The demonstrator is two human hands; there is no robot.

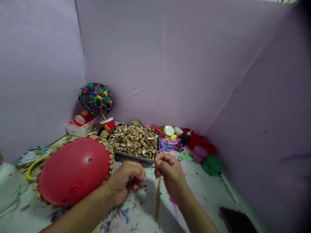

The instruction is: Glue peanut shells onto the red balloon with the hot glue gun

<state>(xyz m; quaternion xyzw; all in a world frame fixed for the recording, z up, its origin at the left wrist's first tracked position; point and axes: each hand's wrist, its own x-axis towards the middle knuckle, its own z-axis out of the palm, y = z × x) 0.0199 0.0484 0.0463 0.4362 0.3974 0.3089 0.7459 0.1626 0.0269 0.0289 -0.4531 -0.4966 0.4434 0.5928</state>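
A red balloon [75,170], ringed with nutshell pieces, lies at the left, beside my left forearm. My left hand [130,181] has its fingers curled in; what they hold, if anything, is hidden. To its right, my right hand [168,168] is pinched closed, its fingertips turned toward the left hand, and nothing can be made out in the pinch. A thin wooden stick [158,200] runs down from just below the right fingers; whether they touch it is unclear. Behind both hands stands a metal tray [136,158] full of nutshell halves [136,140].
A multicoloured ball [96,98] rises from a red paper cup [108,124] at the back left, near a white box [82,128]. Deflated balloons [171,145], paint jars [168,130] and a green container [212,165] line the right. A dark phone [238,220] lies front right.
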